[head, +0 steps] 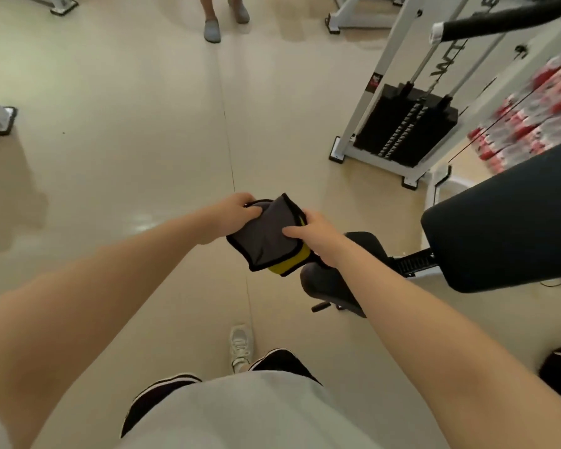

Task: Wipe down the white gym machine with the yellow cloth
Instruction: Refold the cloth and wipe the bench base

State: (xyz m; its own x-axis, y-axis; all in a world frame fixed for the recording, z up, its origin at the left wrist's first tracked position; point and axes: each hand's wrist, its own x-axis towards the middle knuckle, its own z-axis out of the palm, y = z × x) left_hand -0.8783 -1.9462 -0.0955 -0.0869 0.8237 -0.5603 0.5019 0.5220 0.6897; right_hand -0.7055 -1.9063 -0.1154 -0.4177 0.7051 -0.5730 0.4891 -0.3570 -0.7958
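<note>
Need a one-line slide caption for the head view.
Both hands, left hand and right hand, hold the folded yellow cloth above the floor, white gym machine untouched.

Bare forearms with no sleeves reaching them, left hand (232, 213) and right hand (314, 236) without gloves or rings, light grey T-shirt (240, 413), black shorts (162, 396) with white side stripes, white lace-up trainer (240, 346)

White gym machine (399, 56): top cropped. Red-and-white items (528, 111): blurred, unidentifiable. Bystander's feet (222, 17): body cropped at top edge.
</note>
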